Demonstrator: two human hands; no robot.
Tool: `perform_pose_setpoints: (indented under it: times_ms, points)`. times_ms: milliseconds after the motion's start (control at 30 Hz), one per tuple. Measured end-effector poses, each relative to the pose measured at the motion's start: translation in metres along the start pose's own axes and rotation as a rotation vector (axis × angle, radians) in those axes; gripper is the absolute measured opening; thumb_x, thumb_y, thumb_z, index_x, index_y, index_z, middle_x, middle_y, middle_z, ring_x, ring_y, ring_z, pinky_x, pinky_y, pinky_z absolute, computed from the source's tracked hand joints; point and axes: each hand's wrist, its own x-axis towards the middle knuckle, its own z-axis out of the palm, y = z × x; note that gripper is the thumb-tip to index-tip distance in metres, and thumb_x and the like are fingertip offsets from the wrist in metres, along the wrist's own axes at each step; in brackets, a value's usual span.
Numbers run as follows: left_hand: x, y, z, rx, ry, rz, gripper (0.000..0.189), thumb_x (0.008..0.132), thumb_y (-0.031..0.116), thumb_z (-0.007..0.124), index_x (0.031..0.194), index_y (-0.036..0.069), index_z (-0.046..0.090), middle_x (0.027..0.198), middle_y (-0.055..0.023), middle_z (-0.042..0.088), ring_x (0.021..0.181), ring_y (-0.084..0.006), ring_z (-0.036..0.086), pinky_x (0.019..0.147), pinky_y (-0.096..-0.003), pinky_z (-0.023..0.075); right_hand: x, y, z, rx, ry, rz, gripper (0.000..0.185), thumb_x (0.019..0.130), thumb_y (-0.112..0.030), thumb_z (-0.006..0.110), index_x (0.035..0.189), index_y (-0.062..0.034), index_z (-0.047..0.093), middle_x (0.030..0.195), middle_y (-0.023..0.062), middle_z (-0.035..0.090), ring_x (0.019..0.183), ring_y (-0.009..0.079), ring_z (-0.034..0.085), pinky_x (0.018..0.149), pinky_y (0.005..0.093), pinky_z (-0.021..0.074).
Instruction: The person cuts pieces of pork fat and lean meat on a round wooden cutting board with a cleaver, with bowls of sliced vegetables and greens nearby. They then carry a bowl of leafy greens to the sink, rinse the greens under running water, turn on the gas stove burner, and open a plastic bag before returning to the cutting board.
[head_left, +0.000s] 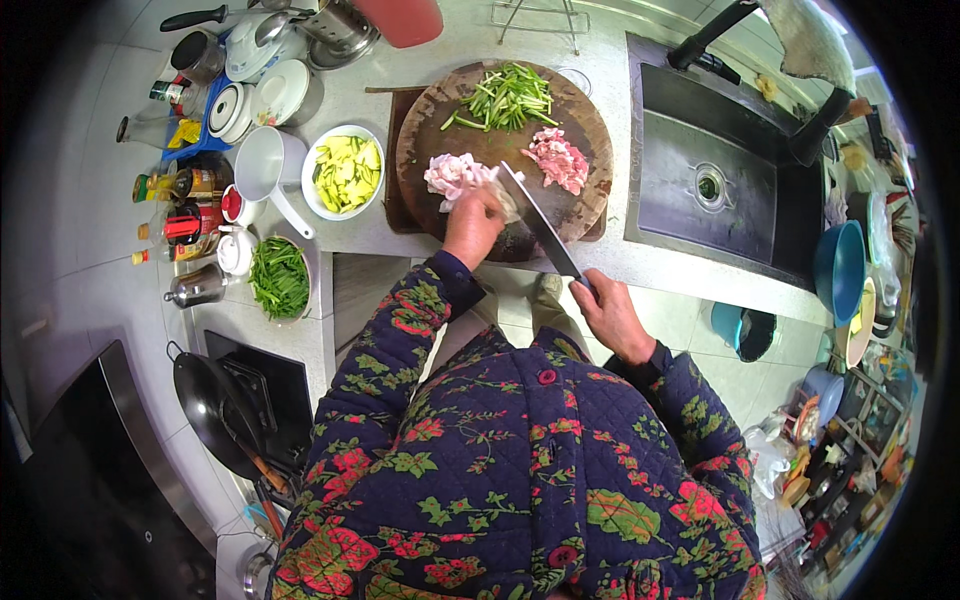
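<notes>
My right hand (611, 311) grips a kitchen knife (541, 225) by its handle, the blade slanting up and left over a round wooden chopping board (600, 142). Beside the blade's far end, my left hand (475, 225) presses on pale meat (504, 196) with bent fingers. A pile of cut whitish-pink meat (452, 174) lies just beyond that hand. Chopped redder meat (559, 160) is to the right of the blade, and cut green stalks (510, 97) are heaped on the board's far part.
Left of the board stand a white bowl of yellow-green pieces (346, 174), a white ladle-like pot (268, 161) and a bowl of cut greens (279, 279). A dark sink (697, 172) is on the right. A wok (214, 405) sits at the lower left.
</notes>
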Motion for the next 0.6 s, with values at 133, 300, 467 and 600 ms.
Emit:
perform_pose_setpoints:
  times_ms: [133, 300, 467, 600]
  points:
    - [0.008, -0.014, -0.022, -0.032, 0.036, -0.108, 0.011, 0.077, 0.007, 0.07, 0.083, -0.001, 0.068, 0.084, -0.015, 0.069, 0.079, -0.0249, 0.067, 0.074, -0.0336, 0.0517, 0.029, -0.025, 0.007, -0.068, 0.041, -0.109, 0.026, 0.093, -0.021, 0.059, 0.082, 0.0026, 0.055, 0.067, 0.0287, 0.055, 0.067, 0.0486, 0.056, 0.057, 0.05, 0.0417]
    - [0.008, -0.017, -0.035, -0.118, 0.063, -0.08, 0.016, 0.083, 0.013, 0.069, 0.091, -0.001, 0.069, 0.082, -0.0126, 0.07, 0.075, -0.0202, 0.066, 0.072, -0.0321, 0.0511, 0.026, -0.034, -0.005, -0.248, 0.106, -0.096, 0.026, 0.092, -0.023, 0.061, 0.083, 0.0012, 0.056, 0.07, 0.0269, 0.059, 0.07, 0.0475, 0.059, 0.061, 0.0525, 0.0437]
    - [0.003, -0.013, -0.045, -0.159, 0.073, -0.118, 0.02, 0.085, 0.019, 0.069, 0.09, -0.001, 0.069, 0.08, -0.0121, 0.07, 0.073, -0.0169, 0.065, 0.07, -0.0318, 0.05, 0.012, -0.023, -0.015, -0.268, 0.124, -0.045, 0.025, 0.093, -0.021, 0.06, 0.082, 0.0013, 0.054, 0.067, 0.0265, 0.058, 0.067, 0.0474, 0.058, 0.058, 0.0513, 0.0434]
    - [0.004, -0.009, -0.048, -0.117, 0.096, -0.127, 0.022, 0.085, 0.022, 0.07, 0.088, 0.0, 0.069, 0.078, -0.0121, 0.069, 0.071, -0.0165, 0.064, 0.069, -0.0318, 0.0497, 0.011, -0.018, -0.005, -0.231, 0.118, -0.045, 0.026, 0.093, -0.02, 0.06, 0.08, 0.002, 0.052, 0.066, 0.027, 0.057, 0.066, 0.0483, 0.057, 0.056, 0.0515, 0.0421]
